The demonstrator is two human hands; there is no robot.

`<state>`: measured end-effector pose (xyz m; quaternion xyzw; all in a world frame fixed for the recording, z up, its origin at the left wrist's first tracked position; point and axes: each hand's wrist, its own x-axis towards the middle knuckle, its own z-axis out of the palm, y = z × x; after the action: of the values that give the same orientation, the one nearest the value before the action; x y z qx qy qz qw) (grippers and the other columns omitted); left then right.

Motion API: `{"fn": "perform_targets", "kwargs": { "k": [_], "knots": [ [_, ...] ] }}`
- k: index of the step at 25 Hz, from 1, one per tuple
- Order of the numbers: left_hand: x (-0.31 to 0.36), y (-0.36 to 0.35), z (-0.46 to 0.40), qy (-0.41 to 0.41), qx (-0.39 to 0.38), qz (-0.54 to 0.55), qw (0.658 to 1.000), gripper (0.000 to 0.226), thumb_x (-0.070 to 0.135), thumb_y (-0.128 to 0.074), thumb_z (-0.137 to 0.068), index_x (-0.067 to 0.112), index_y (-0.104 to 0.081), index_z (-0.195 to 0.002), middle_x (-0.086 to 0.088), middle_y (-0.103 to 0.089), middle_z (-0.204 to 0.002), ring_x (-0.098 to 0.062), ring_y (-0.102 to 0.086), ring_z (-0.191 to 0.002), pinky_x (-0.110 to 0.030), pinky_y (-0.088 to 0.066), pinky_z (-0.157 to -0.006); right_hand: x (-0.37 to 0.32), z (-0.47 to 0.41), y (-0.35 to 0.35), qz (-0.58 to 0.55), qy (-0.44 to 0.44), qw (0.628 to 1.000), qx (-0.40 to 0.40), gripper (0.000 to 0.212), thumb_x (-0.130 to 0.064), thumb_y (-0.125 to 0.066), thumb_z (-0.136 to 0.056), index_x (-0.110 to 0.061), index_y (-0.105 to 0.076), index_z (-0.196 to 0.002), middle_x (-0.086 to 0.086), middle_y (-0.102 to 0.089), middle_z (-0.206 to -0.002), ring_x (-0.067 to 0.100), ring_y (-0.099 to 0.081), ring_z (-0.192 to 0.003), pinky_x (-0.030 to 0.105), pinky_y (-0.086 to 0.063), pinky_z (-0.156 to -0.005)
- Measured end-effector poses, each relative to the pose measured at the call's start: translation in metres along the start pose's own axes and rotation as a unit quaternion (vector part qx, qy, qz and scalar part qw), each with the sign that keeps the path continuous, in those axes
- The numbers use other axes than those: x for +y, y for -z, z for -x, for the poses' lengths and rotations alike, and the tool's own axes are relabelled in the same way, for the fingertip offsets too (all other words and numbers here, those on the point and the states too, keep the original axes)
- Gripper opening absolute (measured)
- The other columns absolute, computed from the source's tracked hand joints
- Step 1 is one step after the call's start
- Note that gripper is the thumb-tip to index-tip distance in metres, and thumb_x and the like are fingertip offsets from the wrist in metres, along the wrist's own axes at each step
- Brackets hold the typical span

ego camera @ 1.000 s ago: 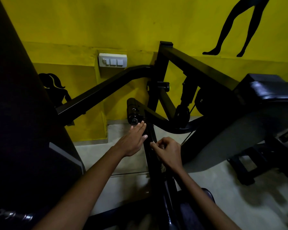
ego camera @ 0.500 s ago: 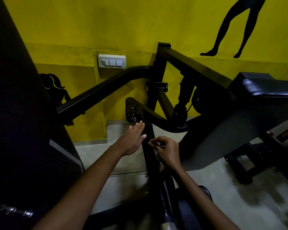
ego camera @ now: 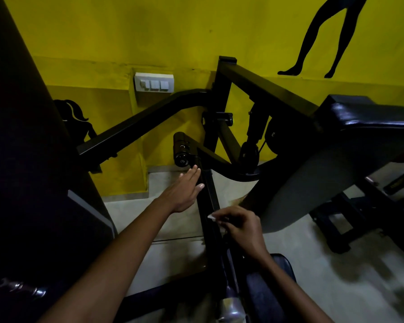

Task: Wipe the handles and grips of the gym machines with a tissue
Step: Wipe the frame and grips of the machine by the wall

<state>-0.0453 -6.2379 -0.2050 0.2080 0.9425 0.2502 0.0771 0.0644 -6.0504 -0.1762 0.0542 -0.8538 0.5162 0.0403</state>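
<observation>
While the left hand [ego camera: 184, 191] lies flat with straight fingers against the long black metal bar [ego camera: 205, 197], it holds nothing. Lower on that bar, the right hand [ego camera: 239, 226] curls around a small white tissue [ego camera: 212, 216].

My left arm reaches forward and up from the lower left, bare to the elbow, wrist straight. My left hand [ego camera: 184, 191] is flat, back up, fingers [ego camera: 193, 174] straight and close together, thumb lying alongside. My right arm comes in from the lower right, forearm angled toward the middle, wrist bent slightly. My right hand [ego camera: 239, 226] is lower and nearer me than the left, knuckles up, fingers curled in, fingertips [ego camera: 216, 215] pinched together.
</observation>
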Motion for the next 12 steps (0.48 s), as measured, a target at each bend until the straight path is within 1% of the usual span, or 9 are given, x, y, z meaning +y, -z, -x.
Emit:
{"fn": "perform_targets", "kwargs": {
  "k": [2,4,6,7,9,11,12],
  "knots": [
    [0.001,-0.001,0.000,0.002,0.007,0.006,1.000,0.058,0.034,-0.024,-0.105,0.008,-0.005,-0.153,-0.007,0.001,-0.161,-0.015,-0.001,-0.149,-0.036,-0.004,-0.121,0.004,0.003,0.004,0.021,-0.001,1.000,0.001,0.011,-0.008,-0.078,-0.075,-0.015,-0.077,-0.084,-0.004,-0.072,-0.084,0.002,-0.067,-0.079,0.015,-0.052,-0.072],
    [0.002,0.000,0.001,0.004,0.008,0.012,1.000,0.058,0.033,-0.025,-0.105,0.008,-0.005,-0.153,-0.007,0.001,-0.161,-0.016,-0.001,-0.149,-0.036,-0.004,-0.121,0.002,-0.007,-0.001,0.054,-0.009,0.998,0.017,0.008,-0.013,-0.077,-0.077,-0.015,-0.076,-0.084,-0.002,-0.072,-0.085,0.003,-0.066,-0.079,0.017,-0.053,-0.072],
    [0.004,0.001,0.003,0.005,0.006,0.002,1.000,0.058,0.033,-0.025,-0.105,0.007,-0.006,-0.153,-0.007,0.000,-0.161,-0.016,-0.002,-0.149,-0.035,-0.003,-0.120,-0.004,-0.014,-0.007,0.076,0.005,0.997,0.020,0.008,-0.011,-0.074,-0.080,-0.015,-0.074,-0.087,-0.001,-0.071,-0.089,0.004,-0.065,-0.082,0.018,-0.053,-0.075],
    [0.005,0.001,0.004,0.006,0.006,-0.002,1.000,0.058,0.033,-0.025,-0.105,0.007,-0.006,-0.153,-0.007,0.000,-0.161,-0.017,-0.002,-0.149,-0.035,-0.002,-0.119,-0.007,-0.014,-0.007,0.080,0.016,0.997,0.015,0.008,-0.010,-0.073,-0.080,-0.015,-0.074,-0.087,0.000,-0.070,-0.090,0.004,-0.065,-0.083,0.016,-0.053,-0.075],
    [0.006,0.001,0.006,0.007,0.004,-0.002,1.000,0.058,0.034,-0.025,-0.105,0.008,-0.006,-0.153,-0.007,0.000,-0.162,-0.017,-0.002,-0.149,-0.034,-0.001,-0.119,-0.010,-0.004,0.000,0.068,0.035,0.997,-0.013,0.009,-0.006,-0.073,-0.080,-0.013,-0.074,-0.087,0.001,-0.069,-0.090,0.004,-0.065,-0.084,0.014,-0.052,-0.077],
    [0.008,0.000,0.009,0.006,0.003,0.000,1.000,0.058,0.034,-0.025,-0.105,0.008,-0.006,-0.153,-0.007,0.000,-0.162,-0.017,-0.002,-0.149,-0.034,-0.002,-0.119,-0.009,0.009,0.010,0.046,0.039,0.997,-0.047,0.013,-0.004,-0.072,-0.080,-0.015,-0.074,-0.086,0.000,-0.069,-0.091,0.005,-0.066,-0.085,0.017,-0.054,-0.079],
    [0.009,-0.001,0.010,0.006,0.005,0.001,1.000,0.058,0.034,-0.025,-0.105,0.008,-0.006,-0.153,-0.007,0.000,-0.162,-0.017,-0.002,-0.149,-0.034,-0.002,-0.119,-0.009,0.012,0.012,0.047,0.037,0.997,-0.048,0.012,-0.005,-0.072,-0.079,-0.016,-0.074,-0.086,0.000,-0.068,-0.090,0.006,-0.066,-0.085,0.019,-0.054,-0.078]
  ]
}}
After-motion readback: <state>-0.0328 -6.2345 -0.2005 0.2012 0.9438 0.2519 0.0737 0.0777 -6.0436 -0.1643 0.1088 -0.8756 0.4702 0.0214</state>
